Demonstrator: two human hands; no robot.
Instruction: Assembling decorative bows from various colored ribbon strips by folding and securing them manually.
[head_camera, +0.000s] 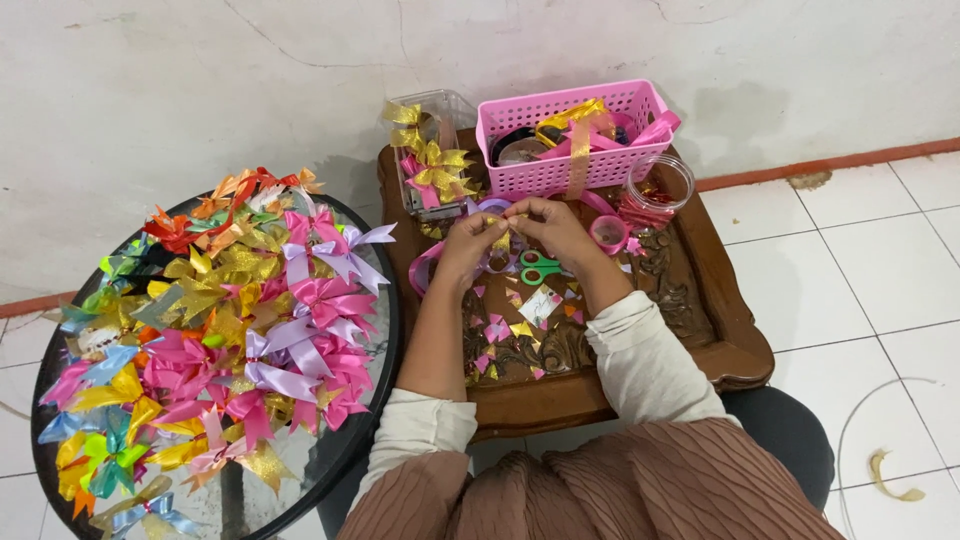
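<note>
Here, I see both of my hands meeting over the carved wooden table (720, 330), pinching a small piece of gold ribbon (503, 237) between them. My left hand (468, 243) has its fingers curled in, thumb and fingertips closed on the left end of the ribbon. My right hand (553, 228) is likewise closed, its fingertips pinched on the right end. The ribbon is small and mostly hidden by my fingers; what shows runs roughly left to right between the two hands, so its long axis lies across the view, with a short bit dropping downward near the middle. I cannot tell which end is which. It sits right at my fingertips, held above the table rather than lying on it.

Just below my right hand lie the green-handled scissors (540, 268), handles pointing left. Small pink and gold scraps (497, 330) are scattered on the table nearer to me. Beyond my hands stands a pink basket (560, 170) with ribbon rolls, a clear box (455, 105) of gold bows to its left, and a clear jar (660, 185) to its right. Well to my left, a round glass table (330, 460) carries a heap of finished bows (230, 320) in many colours.
</note>
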